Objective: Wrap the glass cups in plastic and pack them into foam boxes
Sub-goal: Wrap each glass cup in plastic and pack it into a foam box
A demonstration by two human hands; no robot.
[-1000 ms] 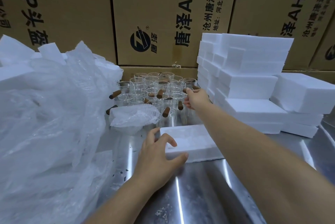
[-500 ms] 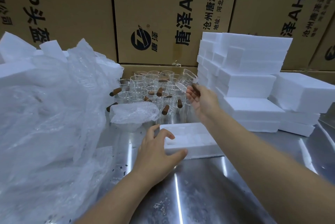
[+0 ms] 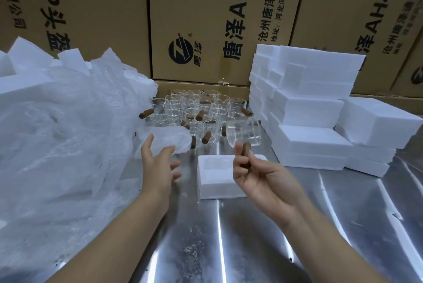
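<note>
Right hand (image 3: 254,173): fingers pinch brown handle of glass cup (image 3: 245,132).
Left hand (image 3: 158,163): fingers apart, empty.
Foam box (image 3: 215,182): just beyond right fingers.

- Only two hands and two forearms of one person show; the rest of the body lies outside the frame.
- The left hand (image 3: 158,165) is bare, with slim fingers and a bare wrist.
- The right hand (image 3: 258,176) is bare too, wrist uncovered.
- The left forearm (image 3: 109,232) is bare along all its visible length, down to the lower edge.
- The right forearm (image 3: 332,243) is likewise bare and looks broader, being nearer the wide-angle lens.
- The fingernails are too blurred to describe.
</note>
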